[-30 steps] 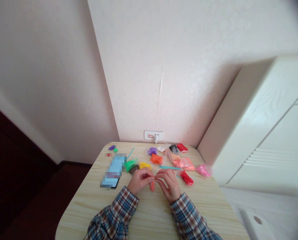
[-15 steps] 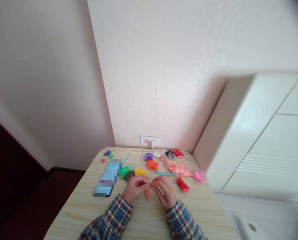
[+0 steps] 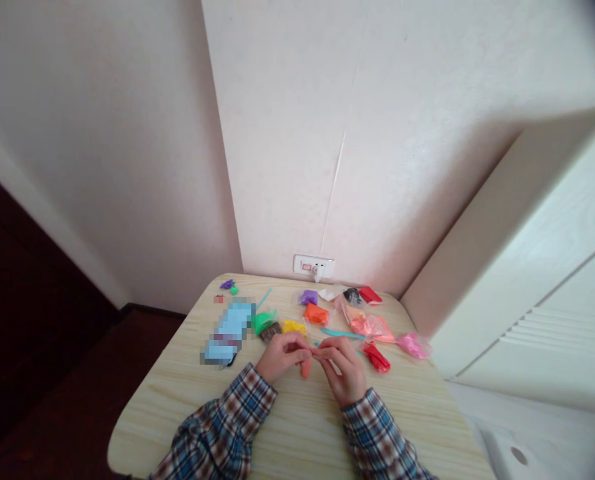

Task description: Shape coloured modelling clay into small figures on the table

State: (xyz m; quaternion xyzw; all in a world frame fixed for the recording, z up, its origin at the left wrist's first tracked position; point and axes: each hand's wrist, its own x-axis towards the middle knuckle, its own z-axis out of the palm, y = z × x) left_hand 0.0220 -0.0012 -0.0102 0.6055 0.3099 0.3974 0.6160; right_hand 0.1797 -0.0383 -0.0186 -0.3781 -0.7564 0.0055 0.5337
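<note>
My left hand [image 3: 282, 358] and my right hand [image 3: 343, 371] meet fingertip to fingertip over the table. Both are closed in a pinch on a coral-pink bit of modelling clay, mostly hidden by the fingers. A rounded coral clay piece [image 3: 305, 369] shows just below the left fingertips; whether it joins the pinched bit I cannot tell. Beyond my left hand lie yellow clay [image 3: 294, 327], a dark brown packet [image 3: 270, 332] and a green packet [image 3: 264, 323]. Near my right hand are a red packet [image 3: 377, 358] and a blue clay tool [image 3: 343, 333].
On the wooden table [image 3: 167, 407], a phone [image 3: 231, 331] with a blurred screen lies at left. Toward the back are orange [image 3: 316, 314], purple [image 3: 308, 297], black [image 3: 353, 297] and pink packets [image 3: 414, 345]. A socket with a plug [image 3: 315, 268] is on the wall behind.
The camera view has tilted and shifted, so the table and hands appear higher and further right. Both hands stay pinched together, with only slight finger movement.
</note>
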